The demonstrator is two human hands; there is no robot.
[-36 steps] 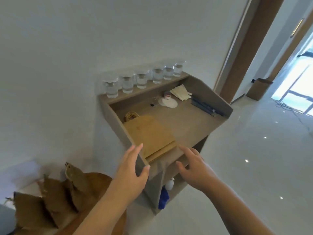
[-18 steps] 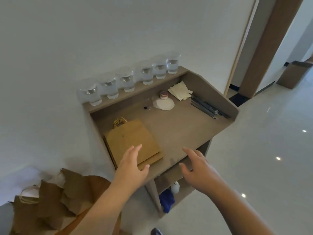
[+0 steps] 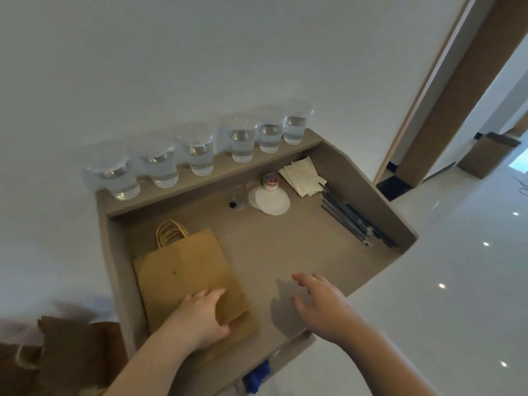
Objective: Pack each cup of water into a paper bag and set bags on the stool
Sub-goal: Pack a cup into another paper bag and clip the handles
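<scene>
1. Writing: the small jar (image 3: 271, 181) at the back of the stand (image 3: 285, 247) has a red-patterned label, too small to read. No other lettering shows.
2. Containers: six clear cups of water (image 3: 241, 144) stand upright in a row on the stand's rear ledge, against the wall. Each is partly filled.
3. A flat stack of paper bags (image 3: 185, 270) lies in the stand's left half, handles towards the ledge.
4. Left hand (image 3: 200, 318): it grasps the near end of the top bag, fingers over it and thumb at its edge.
5. Right hand (image 3: 323, 304): fingers spread and relaxed over the stand's near right surface, holding nothing.
6. Other items on the stand: white round discs (image 3: 271, 200) just beside the jar, pale napkins (image 3: 303, 175) at the back right, and dark sticks (image 3: 354, 221) along the right wall.
7. More brown bags (image 3: 65, 352) sit low to the stand's left.
</scene>
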